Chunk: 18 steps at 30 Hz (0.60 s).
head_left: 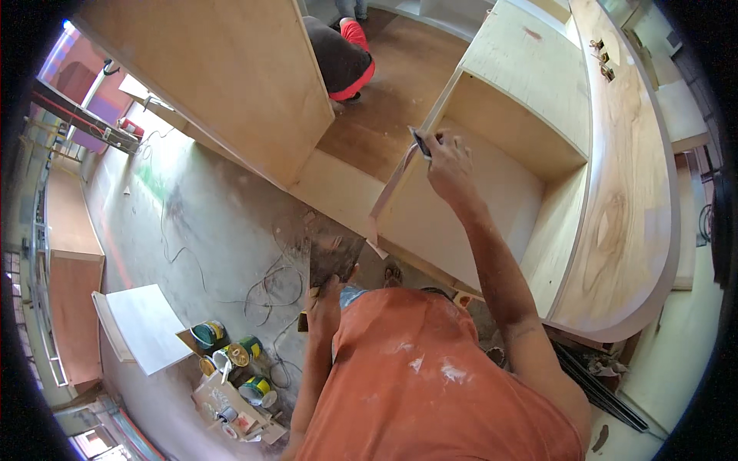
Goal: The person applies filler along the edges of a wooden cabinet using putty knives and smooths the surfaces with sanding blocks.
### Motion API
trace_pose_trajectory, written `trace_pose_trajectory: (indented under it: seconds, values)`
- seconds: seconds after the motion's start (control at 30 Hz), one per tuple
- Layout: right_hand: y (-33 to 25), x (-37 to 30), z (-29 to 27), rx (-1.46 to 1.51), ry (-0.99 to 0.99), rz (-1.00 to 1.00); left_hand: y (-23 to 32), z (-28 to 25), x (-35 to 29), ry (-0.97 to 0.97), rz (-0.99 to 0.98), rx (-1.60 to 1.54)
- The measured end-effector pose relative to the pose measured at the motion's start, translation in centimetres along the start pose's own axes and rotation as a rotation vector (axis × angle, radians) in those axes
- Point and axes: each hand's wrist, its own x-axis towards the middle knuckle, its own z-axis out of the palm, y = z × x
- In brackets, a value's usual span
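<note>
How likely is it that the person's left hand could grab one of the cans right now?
Probably not, as things stand: the left hand seems to hold a dark flat board, and the cans sit down low, off to the person's left, well apart from that hand.

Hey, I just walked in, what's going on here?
Someone in an orange shirt is working at a wooden cabinet. Their right hand holds a small flat scraper-like tool by the edge of the open compartment; whether it touches is hard to tell. Their left hand holds a dark flat board low beside the cabinet. Cans stand on the floor to the left, and a co-worker bends down farther off.
</note>
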Motion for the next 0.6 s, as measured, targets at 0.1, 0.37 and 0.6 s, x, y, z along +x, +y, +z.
trace_pose_trajectory:
  seconds: [0.1,0.37,0.6]
  values:
    - [-0.8,0.6,-0.2,-0.140,-0.193,-0.012,1.2,0.6,-0.3,-0.011,-0.084,-0.264]
    - [-6.7,-5.5,-0.6,-0.156,-0.210,-0.204,-0.4,0.1,-0.8,0.034,-0.199,-0.749]
    - [-9.4,-9.4,-0.4,-0.136,-0.337,-0.282,-0.4,-0.7,-0.5,0.017,-0.270,-0.807]
